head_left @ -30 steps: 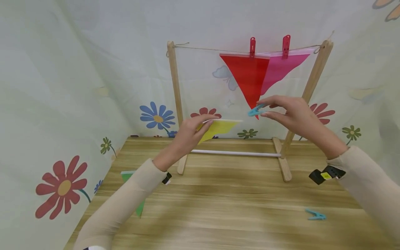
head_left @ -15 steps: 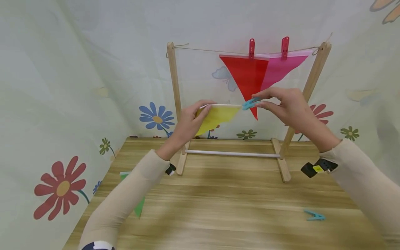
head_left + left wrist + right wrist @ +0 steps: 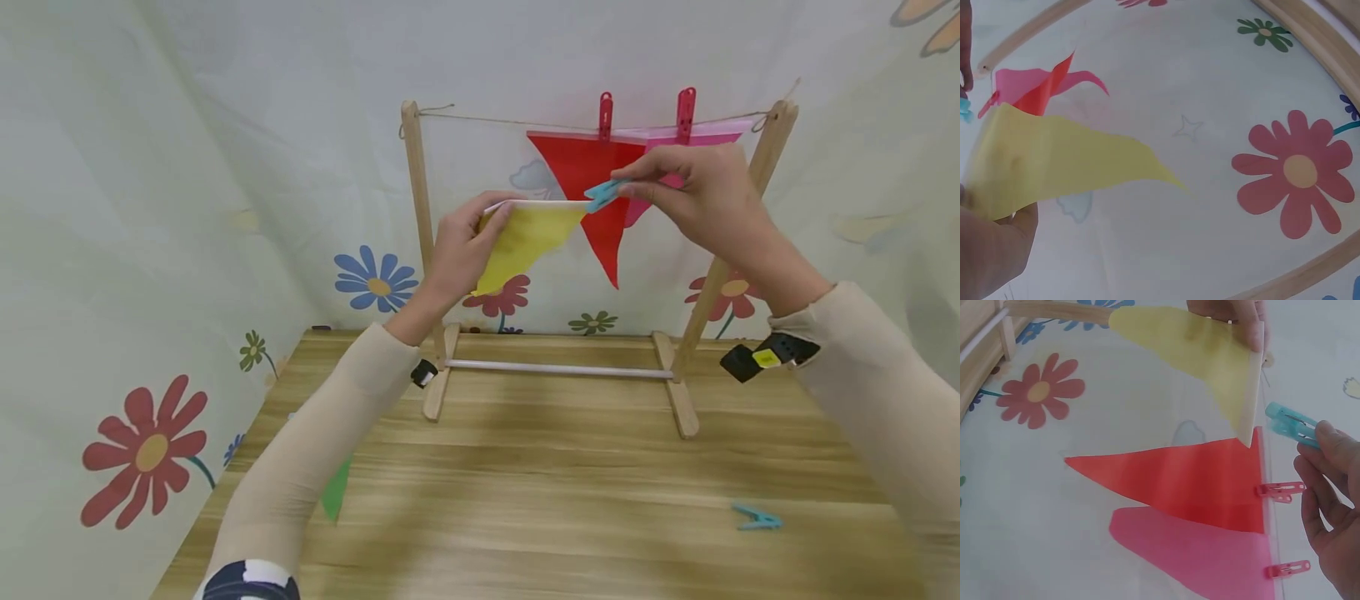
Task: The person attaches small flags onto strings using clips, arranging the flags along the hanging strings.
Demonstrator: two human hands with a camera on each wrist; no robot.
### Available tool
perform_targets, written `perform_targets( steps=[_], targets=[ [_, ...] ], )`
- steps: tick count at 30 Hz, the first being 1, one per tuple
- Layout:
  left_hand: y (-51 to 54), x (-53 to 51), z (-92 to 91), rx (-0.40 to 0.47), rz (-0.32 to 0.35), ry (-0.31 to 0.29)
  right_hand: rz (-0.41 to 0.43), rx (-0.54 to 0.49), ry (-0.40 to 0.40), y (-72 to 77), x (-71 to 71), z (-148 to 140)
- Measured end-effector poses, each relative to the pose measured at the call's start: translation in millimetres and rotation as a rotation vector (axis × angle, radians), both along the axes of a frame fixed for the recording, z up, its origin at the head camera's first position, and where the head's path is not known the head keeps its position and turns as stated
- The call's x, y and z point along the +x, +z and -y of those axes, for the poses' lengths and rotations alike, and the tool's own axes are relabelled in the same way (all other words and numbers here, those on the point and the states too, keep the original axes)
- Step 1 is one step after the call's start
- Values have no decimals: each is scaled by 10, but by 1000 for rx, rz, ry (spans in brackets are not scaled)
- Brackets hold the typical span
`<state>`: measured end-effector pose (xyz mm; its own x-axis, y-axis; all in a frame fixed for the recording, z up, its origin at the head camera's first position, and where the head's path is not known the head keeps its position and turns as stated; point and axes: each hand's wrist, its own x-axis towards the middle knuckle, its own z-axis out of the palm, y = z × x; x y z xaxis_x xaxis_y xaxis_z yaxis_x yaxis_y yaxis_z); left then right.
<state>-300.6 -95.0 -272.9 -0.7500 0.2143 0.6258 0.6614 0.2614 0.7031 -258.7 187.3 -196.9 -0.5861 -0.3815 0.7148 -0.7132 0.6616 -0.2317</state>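
My left hand (image 3: 465, 246) pinches one end of the white top edge of a yellow pennant (image 3: 528, 237); the rest hangs below, its tip trailing in the left wrist view. Between thumb and fingers, my right hand (image 3: 705, 196) holds a blue clothespin (image 3: 602, 197). In the right wrist view that clothespin (image 3: 1294, 425) is apart from the yellow pennant (image 3: 1191, 347). Behind, a red pennant (image 3: 603, 242) and a pink pennant (image 3: 1204, 550) hang from a string (image 3: 487, 120), each under a red clothespin (image 3: 605, 117). My right hand partly covers the pink one in the head view.
A wooden frame (image 3: 420, 192) with a white crossbar (image 3: 558, 368) stands at the back of the table (image 3: 540, 500). Another blue clothespin (image 3: 757, 517) lies front right. A green pennant (image 3: 337, 492) lies partly hidden under my left arm. Flowered cloth (image 3: 277, 208) surrounds the table.
Both hands have risen toward the string, carrying the yellow pennant and the blue clothespin. The right hand now covers part of the pink pennant. The hanging pennants have stayed in place.
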Motion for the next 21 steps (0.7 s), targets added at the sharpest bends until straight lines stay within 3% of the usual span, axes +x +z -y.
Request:
perform_targets(
  steps=[10,16,21],
  targets=[
    [108,-57,-66,84,91,-58,-7,30,-49,285,-3,53],
    [185,-120,-104,130,84,-92,-11,58,-56,451,-31,60],
    [265,-180,-146,165,117,-91,2,111,-62,558,-53,56]
  ],
)
